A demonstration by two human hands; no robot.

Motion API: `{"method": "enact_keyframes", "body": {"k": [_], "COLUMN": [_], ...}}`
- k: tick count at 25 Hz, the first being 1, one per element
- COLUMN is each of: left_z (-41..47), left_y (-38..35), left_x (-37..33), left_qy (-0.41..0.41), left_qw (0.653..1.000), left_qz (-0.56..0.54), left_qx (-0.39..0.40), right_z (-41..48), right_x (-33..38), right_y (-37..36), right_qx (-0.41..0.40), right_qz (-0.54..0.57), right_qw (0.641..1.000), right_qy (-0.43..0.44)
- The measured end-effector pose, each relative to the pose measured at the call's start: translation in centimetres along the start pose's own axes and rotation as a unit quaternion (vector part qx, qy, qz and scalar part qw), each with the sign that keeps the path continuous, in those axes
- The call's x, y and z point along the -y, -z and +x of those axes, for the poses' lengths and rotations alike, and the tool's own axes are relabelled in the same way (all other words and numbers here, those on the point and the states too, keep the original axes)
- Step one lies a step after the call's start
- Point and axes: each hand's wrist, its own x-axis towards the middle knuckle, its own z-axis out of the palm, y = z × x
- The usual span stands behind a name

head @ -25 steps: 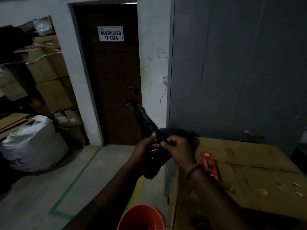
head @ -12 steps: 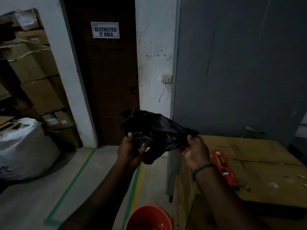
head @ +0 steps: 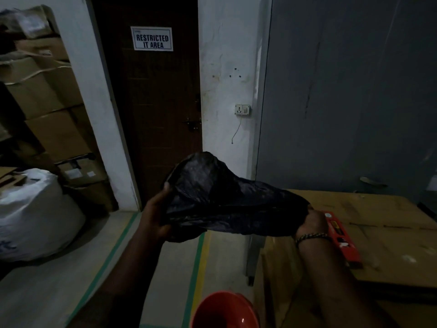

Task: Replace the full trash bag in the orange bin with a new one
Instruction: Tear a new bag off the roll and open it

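A black plastic trash bag (head: 220, 197) is stretched out in the air between my hands, in front of a brown door. My left hand (head: 156, 216) grips its left edge and my right hand (head: 312, 223) grips its right end. The orange bin (head: 224, 308) stands on the floor below, at the bottom edge of the view; only part of its rim and inside shows, with no bag visible in it.
A table covered in flattened cardboard (head: 378, 233) stands at the right with a red flat tool (head: 343, 240) on it. A full white sack (head: 30, 214) and stacked cardboard boxes (head: 47, 102) fill the left. The brown door (head: 156, 102) is closed. Green and yellow floor lines (head: 196, 268) run ahead.
My hands have moved apart, pulling the bunched black bag open and wider. The view has shifted closer to the door.
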Motion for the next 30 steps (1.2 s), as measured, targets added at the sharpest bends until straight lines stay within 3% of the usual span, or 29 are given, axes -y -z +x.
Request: {"method": "enact_keyframes", "body": {"k": [3, 5, 7, 9, 12, 14, 15, 17, 19, 21, 23, 25, 27, 28, 30], "left_z": [0.1, 1.1, 2.4, 3.2, 3.7, 3.7, 3.6, 3.2, 2.7, 2.5, 3.1, 3.8, 4.0, 3.9, 4.3], "left_y": [1.3, 2.8, 4.5, 5.7, 6.0, 5.7, 5.6, 5.3, 5.2, 5.4, 6.7, 8.8, 9.9, 9.7, 10.2], "left_x": [-0.4, -0.2, 0.5, 1.5, 3.0, 3.8, 4.0, 4.2, 4.1, 4.0, 3.7, 3.2, 2.8, 2.4, 1.3], "left_qy": [0.031, 0.018, -0.009, 0.005, 0.049, 0.048, 0.049, 0.034, -0.002, -0.037, -0.082, -0.109, -0.130, -0.120, -0.051], "left_qw": [0.963, 0.945, 0.961, 0.988, 0.997, 0.998, 0.998, 0.992, 0.971, 0.944, 0.915, 0.865, 0.829, 0.828, 0.869], "left_qz": [0.264, 0.319, 0.255, 0.129, 0.019, 0.012, 0.028, 0.101, 0.207, 0.309, 0.394, 0.456, 0.430, 0.388, 0.257], "left_qx": [-0.039, -0.078, -0.110, -0.086, -0.050, -0.027, -0.006, 0.062, 0.115, 0.109, -0.003, -0.179, -0.333, -0.386, -0.419], "right_z": [-0.4, 1.5, 2.2, 2.3, 1.2, 0.9, 0.8, 0.8, 1.4, 2.3, 4.5, 4.4, 2.4, 2.2, 2.1], "right_x": [-0.9, -2.3, -3.4, -4.5, -6.2, -6.8, -7.3, -7.8, -7.3, -5.7, -4.9, -4.5, -4.1, -3.9, -3.7], "right_y": [0.9, 1.8, 2.1, 2.8, 3.3, 3.1, 3.1, 2.9, 2.9, 3.8, 5.6, 6.5, 6.4, 6.4, 5.9], "right_qx": [-0.014, -0.012, 0.000, 0.001, 0.091, 0.131, 0.137, 0.107, 0.008, -0.094, -0.105, -0.117, -0.158, -0.177, -0.169], "right_qz": [-0.053, -0.055, -0.080, -0.144, -0.168, -0.294, -0.409, -0.553, -0.561, -0.502, -0.514, -0.494, -0.537, -0.515, -0.480], "right_qw": [0.998, 0.998, 0.996, 0.989, 0.981, 0.947, 0.902, 0.821, 0.819, 0.855, 0.848, 0.855, 0.821, 0.830, 0.856], "right_qy": [0.040, 0.022, 0.028, 0.032, -0.019, -0.002, 0.028, 0.089, 0.116, 0.087, 0.074, 0.107, 0.110, 0.126, 0.097]}}
